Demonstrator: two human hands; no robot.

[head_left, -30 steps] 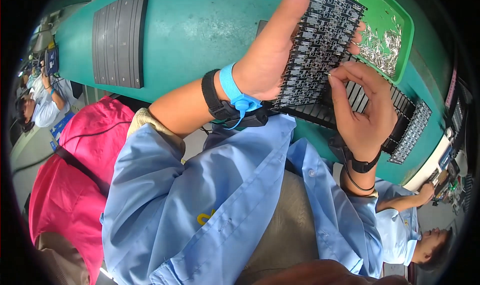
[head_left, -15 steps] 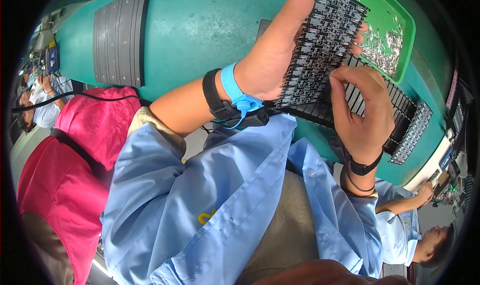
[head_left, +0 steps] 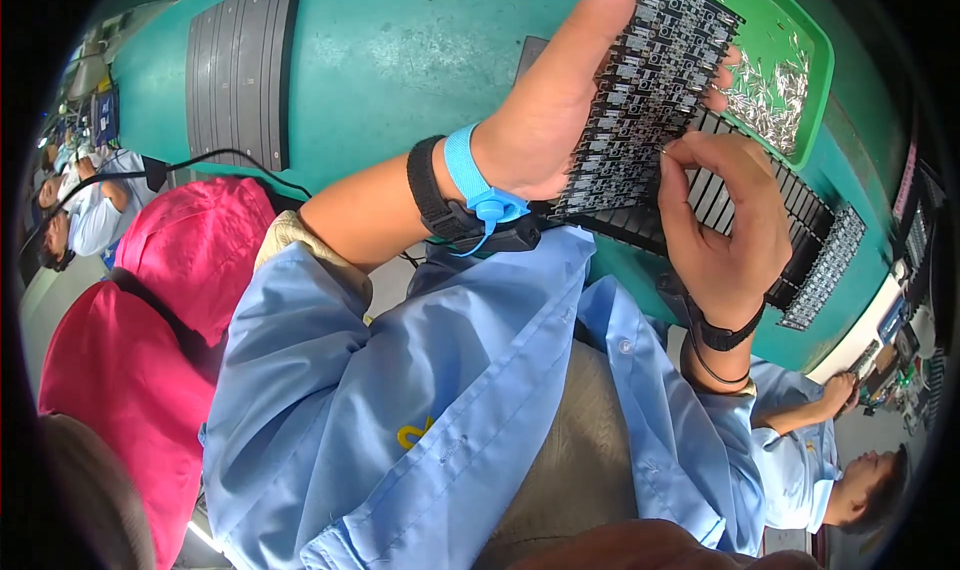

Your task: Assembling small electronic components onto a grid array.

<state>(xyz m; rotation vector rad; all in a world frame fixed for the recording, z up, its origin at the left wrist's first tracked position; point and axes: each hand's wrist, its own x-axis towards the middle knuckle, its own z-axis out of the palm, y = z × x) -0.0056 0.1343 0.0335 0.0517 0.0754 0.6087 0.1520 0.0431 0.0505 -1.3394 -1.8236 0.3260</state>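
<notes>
My left hand holds a black circuit board panel tilted up, thumb along its near left side and fingertips showing past its far right edge. The panel carries dense rows of small white-printed boards. Close to its lower right edge, my right hand has thumb and index finger pinched together. A tiny bright speck shows at those fingertips, too small to name. Beneath the panel and right hand lies a black slotted rack. Beyond them, a green bin holds a heap of thin silvery metal pins.
At the rack's right end stands another printed panel. A dark grey grooved block lies on the green tabletop at left. A person in pink is close on my left, a black cable above. Another person works at right.
Both hands and the panel have hardly moved; the right hand keeps its pinch. At left, the person in pink and the black cable have shifted.
</notes>
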